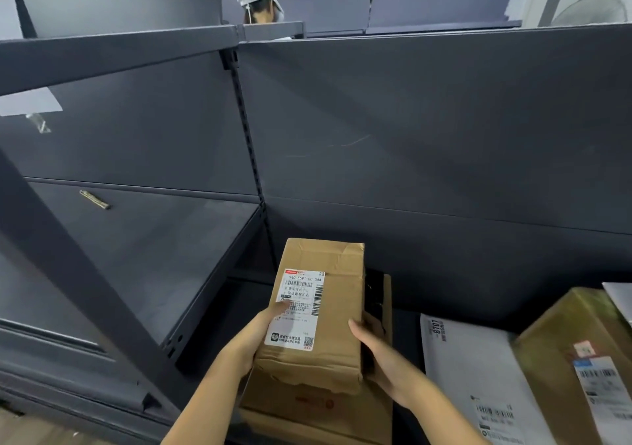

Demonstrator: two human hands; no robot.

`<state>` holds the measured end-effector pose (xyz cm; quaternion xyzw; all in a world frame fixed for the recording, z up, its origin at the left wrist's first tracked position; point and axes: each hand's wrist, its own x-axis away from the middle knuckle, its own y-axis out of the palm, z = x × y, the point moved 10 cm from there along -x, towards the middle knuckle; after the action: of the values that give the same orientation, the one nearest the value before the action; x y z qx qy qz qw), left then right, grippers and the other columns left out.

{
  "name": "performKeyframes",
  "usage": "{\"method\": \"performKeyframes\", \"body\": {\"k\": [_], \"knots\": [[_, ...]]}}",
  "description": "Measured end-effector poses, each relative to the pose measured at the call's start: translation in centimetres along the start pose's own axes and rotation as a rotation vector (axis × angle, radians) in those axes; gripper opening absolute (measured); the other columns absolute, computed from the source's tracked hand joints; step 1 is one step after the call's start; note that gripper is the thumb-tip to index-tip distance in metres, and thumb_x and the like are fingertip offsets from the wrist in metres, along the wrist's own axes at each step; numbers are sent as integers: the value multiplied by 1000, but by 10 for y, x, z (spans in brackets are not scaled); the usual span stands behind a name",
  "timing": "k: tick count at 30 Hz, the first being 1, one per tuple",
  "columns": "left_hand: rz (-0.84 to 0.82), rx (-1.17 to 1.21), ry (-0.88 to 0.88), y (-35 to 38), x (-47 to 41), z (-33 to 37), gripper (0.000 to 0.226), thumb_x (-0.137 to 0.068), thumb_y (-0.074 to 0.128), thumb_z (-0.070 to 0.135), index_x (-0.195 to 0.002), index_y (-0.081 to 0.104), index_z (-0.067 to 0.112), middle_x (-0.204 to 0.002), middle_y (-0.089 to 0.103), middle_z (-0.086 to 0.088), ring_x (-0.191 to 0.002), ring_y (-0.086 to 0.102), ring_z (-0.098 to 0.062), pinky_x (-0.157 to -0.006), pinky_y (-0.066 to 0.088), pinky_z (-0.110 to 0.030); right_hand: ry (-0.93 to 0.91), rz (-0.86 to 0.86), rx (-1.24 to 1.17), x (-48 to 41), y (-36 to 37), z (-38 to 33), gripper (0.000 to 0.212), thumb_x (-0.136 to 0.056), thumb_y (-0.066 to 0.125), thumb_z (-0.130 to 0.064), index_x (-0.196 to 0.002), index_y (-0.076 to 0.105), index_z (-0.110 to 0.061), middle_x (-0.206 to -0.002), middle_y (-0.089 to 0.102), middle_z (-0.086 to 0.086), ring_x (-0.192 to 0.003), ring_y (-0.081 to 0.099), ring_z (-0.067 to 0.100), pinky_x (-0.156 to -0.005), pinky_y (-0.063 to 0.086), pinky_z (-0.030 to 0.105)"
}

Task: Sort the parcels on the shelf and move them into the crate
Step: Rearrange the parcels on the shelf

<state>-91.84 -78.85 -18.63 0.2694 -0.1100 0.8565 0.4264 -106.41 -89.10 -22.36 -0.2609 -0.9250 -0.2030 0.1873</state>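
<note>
A brown cardboard parcel with a white shipping label sits low in the middle of the view. My left hand grips its left side, thumb lying across the label. My right hand grips its right side, fingers curled round the edge. The parcel is over a second, flatter cardboard box on the dark shelf. No crate is in view.
A white mailer bag lies to the right, with another brown box beside it. Dark metal shelving with a perforated upright fills the back; a bare shelf board extends on the left. A person's head shows behind the shelving.
</note>
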Motion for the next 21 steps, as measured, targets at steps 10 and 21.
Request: {"method": "performKeyframes", "body": {"k": [10, 21], "knots": [[269, -59, 230, -7, -4, 60, 65, -88, 55, 49, -143, 39, 18, -118, 65, -11, -106, 64, -29, -93, 50, -44, -199, 198, 75, 8, -34, -50, 88, -79, 57, -59, -149, 8, -37, -158, 9, -5, -144, 16, 22, -113, 23, 43], [428, -1049, 738, 149, 24, 141, 69, -92, 49, 41, -151, 21, 18, -160, 9, -9, -148, 2, -28, -120, 3, -42, -208, 561, 86, 44, -145, -68, 68, -94, 54, -38, -149, 17, -22, -157, 18, -1, -143, 24, 19, -107, 28, 35]]}}
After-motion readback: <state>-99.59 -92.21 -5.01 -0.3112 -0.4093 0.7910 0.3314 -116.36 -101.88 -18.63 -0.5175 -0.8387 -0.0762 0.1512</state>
